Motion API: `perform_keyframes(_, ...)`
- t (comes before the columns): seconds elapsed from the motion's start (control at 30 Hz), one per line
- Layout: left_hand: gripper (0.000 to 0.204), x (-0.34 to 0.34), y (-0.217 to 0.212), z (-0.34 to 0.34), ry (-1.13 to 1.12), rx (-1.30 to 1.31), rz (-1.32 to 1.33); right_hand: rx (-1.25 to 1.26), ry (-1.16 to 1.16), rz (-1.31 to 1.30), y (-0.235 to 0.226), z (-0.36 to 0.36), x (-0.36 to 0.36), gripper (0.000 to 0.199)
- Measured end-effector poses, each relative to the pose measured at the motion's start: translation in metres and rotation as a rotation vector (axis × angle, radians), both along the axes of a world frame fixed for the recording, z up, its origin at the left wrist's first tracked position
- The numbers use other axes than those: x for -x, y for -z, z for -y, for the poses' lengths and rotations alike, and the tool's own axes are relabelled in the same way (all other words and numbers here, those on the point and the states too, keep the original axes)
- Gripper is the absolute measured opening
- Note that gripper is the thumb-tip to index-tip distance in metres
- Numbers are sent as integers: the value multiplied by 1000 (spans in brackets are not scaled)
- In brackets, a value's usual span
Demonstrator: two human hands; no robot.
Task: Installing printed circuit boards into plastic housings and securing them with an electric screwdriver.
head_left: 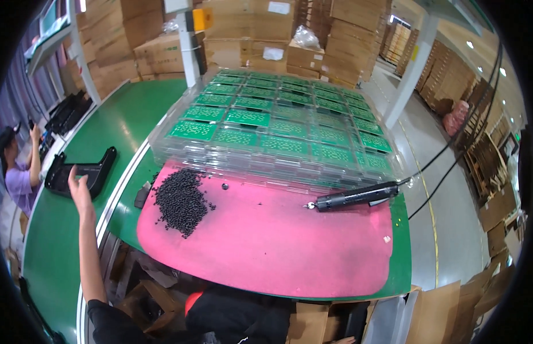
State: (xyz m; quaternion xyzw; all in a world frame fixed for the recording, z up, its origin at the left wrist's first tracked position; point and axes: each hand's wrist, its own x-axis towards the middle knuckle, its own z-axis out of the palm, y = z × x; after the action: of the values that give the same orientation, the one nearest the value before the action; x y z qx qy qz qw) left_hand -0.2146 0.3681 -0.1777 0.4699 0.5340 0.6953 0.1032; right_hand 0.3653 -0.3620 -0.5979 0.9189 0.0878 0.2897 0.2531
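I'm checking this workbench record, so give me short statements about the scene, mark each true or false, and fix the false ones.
1. Small black pieces and a black power screwdriver lie on the pink mat. True.
2. The power screwdriver lies left of the pieces. False: it lies to their right.
3. The left hand is at the black plastic frame on the green surface. True.
4. Green circuit boards sit in clear trays beyond the mat. True.
5. The left hand grips the screwdriver. False: the screwdriver lies well away from it.
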Motion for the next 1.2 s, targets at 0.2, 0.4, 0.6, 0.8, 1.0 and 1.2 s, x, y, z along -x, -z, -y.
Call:
perform_keyframes(0.2,24,-188,-84,75,942,181,-317,-366,198,-639,-127,-36,-1,50)
perform_keyframes(0.4,32,-293,-113,119,1221,-276,-966,-660,42,-224,-250,58,-35,40)
perform_keyframes(0.6,19,-328,-103,131,1365,-345,-1007,-379,-279,124,-405,47,-57,25)
perform_keyframes(0.8,29,-342,-76,136,1366,-292,-908,-175,-661,-317,-484,-82,-68,19)
perform_keyframes(1.0,22,-336,-64,130,1502,-100,-682,-207,-1098,-511,-529,-253,-58,26)
perform_keyframes(1.2,38,-330,-73,135,1645,106,-625,33,-1463,-608,-501,-423,-6,28)
